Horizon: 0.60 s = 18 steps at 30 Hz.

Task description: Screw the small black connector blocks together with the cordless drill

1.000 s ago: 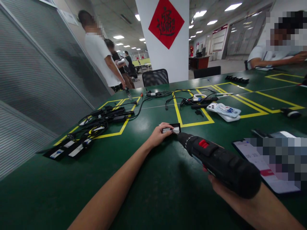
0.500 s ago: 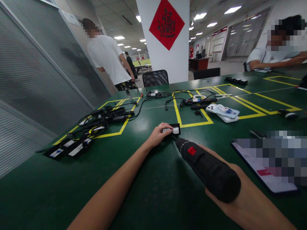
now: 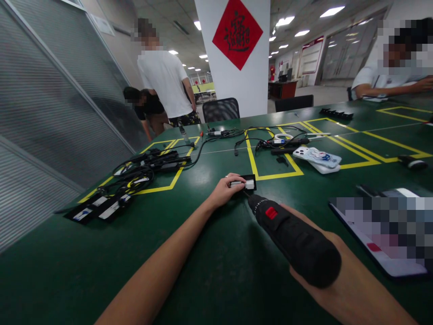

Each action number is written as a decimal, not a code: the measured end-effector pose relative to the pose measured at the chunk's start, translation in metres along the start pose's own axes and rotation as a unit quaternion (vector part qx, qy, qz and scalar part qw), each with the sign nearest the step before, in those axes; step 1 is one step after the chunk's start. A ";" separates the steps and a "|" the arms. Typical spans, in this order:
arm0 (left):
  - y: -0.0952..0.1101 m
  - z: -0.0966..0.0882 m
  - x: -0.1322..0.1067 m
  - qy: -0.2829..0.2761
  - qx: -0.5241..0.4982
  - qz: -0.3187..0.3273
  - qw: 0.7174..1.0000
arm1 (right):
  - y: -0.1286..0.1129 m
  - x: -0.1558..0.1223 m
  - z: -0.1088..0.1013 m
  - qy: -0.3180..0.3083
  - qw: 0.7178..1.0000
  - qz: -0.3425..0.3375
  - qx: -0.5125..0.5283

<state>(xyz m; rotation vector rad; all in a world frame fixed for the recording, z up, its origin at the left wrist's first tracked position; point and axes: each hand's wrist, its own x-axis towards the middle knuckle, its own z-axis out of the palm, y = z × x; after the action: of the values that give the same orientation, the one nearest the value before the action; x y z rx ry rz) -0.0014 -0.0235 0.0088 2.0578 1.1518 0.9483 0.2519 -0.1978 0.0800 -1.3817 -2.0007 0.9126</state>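
Observation:
My right hand (image 3: 333, 262) is wrapped round a black cordless drill (image 3: 291, 234) with a red switch on top. The drill's thin bit points away from me and its tip meets the near side of a small black plate (image 3: 253, 178). On that plate sits a white block-like part (image 3: 249, 184). My left hand (image 3: 227, 189) grips the plate and the white part from the left, fingers over the top and pressing them to the table. The exact contact of the bit is too small to make out.
The green table (image 3: 101, 271) carries yellow tape outlines. Black cables (image 3: 162, 160) lie tangled at the left beside black plates with white labels (image 3: 110, 207). Phones (image 3: 318, 158) rest right of centre, a tablet (image 3: 375, 248) at the right. Two people stand at the far left; another sits at the right.
My hands, the drill and the plate hold nearly the same position. The view has shifted slightly. In the background, a person in black now bends beside the standing one.

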 end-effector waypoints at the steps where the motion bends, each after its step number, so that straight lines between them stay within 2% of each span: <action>1: 0.000 0.000 0.000 -0.001 0.000 -0.001 1.000 | 0.001 0.000 0.000 -0.002 1.000 -0.004 -0.002; 10: 0.004 -0.001 -0.001 0.002 0.009 -0.002 1.000 | -0.004 -0.001 -0.003 0.011 1.000 -0.009 0.006; 18: 0.001 0.000 0.000 0.003 0.009 0.004 1.000 | -0.005 0.000 -0.001 -0.011 1.000 -0.012 0.000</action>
<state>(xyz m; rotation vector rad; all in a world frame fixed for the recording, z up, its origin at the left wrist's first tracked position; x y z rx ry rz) -0.0013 -0.0237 0.0095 2.0756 1.1609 0.9520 0.2503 -0.1992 0.0846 -1.3507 -2.0282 0.9219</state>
